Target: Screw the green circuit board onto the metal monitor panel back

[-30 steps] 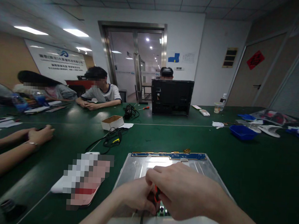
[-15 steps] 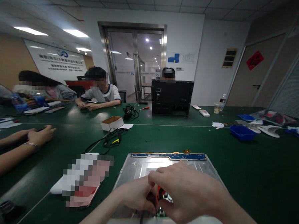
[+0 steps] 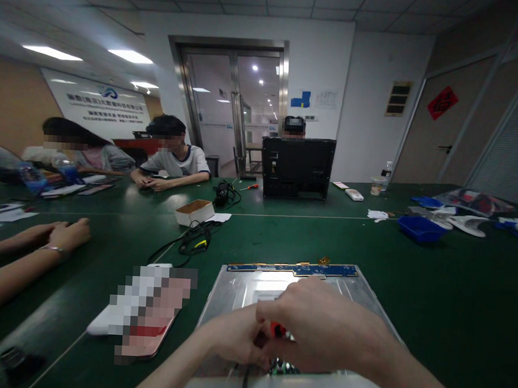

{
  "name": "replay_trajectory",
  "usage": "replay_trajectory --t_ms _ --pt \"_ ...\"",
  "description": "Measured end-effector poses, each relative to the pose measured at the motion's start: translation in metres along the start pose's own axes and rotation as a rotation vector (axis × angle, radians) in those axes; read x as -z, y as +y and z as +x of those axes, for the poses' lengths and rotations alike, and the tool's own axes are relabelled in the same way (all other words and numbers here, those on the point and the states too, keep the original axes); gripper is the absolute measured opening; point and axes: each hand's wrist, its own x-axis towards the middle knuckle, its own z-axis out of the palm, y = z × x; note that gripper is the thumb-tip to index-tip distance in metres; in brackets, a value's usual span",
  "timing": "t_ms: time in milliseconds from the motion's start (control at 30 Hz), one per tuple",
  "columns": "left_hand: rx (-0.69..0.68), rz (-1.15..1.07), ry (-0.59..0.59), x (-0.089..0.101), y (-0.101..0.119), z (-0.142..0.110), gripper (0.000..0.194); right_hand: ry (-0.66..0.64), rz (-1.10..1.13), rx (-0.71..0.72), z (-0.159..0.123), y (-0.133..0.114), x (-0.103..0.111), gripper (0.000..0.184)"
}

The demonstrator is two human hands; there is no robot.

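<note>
Left of panel [image 3: 254, 283], cables [image 3: 202, 230] obstruct; right seems free

Flat on the green worktop [image 3: 326, 238], a silver metal panel [image 3: 223, 290] with a narrow blue circuit strip [image 3: 276, 268] along the far edge. Near the close edge, a green circuit board [image 3: 285, 367], partly covered. Just above, a red tool [image 3: 278, 329], mostly hidden.

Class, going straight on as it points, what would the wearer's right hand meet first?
Likely the left hand, which lies just ahead of the right hand; depth between them is unclear.
</note>
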Motion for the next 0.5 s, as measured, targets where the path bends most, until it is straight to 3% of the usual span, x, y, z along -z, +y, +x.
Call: replay_trajectory --t_ms 100,300,500 --pt "0.028 -0.057 0.015 -0.0009 0.0004 -0.0002 0.019 -0.024 0.062 0.073 -0.0033 0.0003 0.002 0.013" --pt "0.115 -0.039 0.002 -0.0009 0.0029 -0.0004 0.02 -0.026 0.016 0.055 -0.0033 0.0003 0.0031 0.015" --pt "0.038 -0.046 -0.005 -0.0001 -0.0011 0.0014 0.016 -0.004 -0.009 0.001 -0.0007 -0.0002 0.0019 0.011"
